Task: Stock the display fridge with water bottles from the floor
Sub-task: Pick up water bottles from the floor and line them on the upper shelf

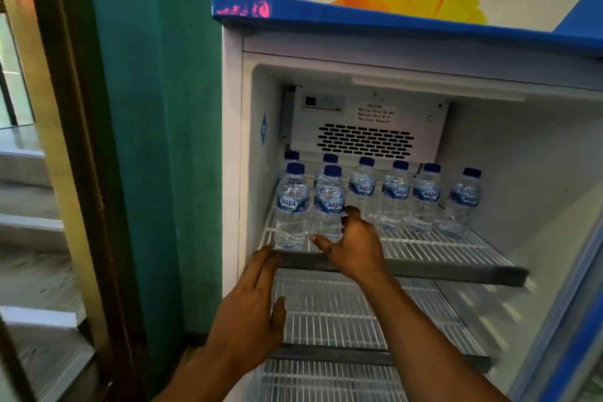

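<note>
Blue-capped water bottles (pixel 362 192) stand upright on the fridge's top wire shelf (pixel 440 251), two rows at its left end and a single row further right. Below its left front edge the left hand (pixel 251 307) hovers flat, fingers released, holding nothing. Just beside it, the right hand (pixel 354 243) curls its fingers around the second front bottle (pixel 329 202).

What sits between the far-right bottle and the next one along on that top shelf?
Nothing: in the head view only bare wire shelf shows between the far-right bottle and its neighbour. That gap is wider than the others in the row.
</note>
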{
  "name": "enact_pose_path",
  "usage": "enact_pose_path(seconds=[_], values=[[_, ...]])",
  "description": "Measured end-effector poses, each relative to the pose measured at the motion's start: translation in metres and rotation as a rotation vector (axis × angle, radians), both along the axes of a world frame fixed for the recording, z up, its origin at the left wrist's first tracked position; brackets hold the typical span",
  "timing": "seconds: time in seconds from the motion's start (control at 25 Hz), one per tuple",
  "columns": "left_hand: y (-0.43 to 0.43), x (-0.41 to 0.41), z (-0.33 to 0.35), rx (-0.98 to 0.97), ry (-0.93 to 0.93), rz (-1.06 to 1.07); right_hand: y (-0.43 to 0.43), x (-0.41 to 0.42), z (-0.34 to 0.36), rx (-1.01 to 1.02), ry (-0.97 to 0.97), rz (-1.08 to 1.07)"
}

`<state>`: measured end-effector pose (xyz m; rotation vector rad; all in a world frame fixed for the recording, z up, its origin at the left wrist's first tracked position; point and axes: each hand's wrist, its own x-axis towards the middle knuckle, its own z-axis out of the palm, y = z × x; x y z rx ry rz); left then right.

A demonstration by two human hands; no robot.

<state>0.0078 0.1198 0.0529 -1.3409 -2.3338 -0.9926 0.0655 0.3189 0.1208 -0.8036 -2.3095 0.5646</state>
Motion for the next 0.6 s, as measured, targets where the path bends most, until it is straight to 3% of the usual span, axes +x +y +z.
enact_pose_path(seconds=[0.12,0.2,0.28,0.4,0.6], values=[[-0.032,0.0,-0.021,-0.004,0.015,-0.014,-0.028,0.012,-0.012,0.152,0.324,-0.001],[-0.055,-0.006,-0.044,-0.047,-0.012,0.035,-0.059,0.019,-0.031,0.294,0.534,0.106],[-0.09,-0.013,-0.077,-0.131,-0.051,0.073,-0.1,0.017,-0.067,0.332,0.537,0.26],[-0.142,-0.023,-0.127,-0.244,-0.134,0.153,-0.149,0.008,-0.136,0.222,0.321,0.461],[-0.296,-0.004,-0.279,-0.472,-0.64,0.504,-0.266,0.005,-0.332,-0.235,-0.498,0.611]])
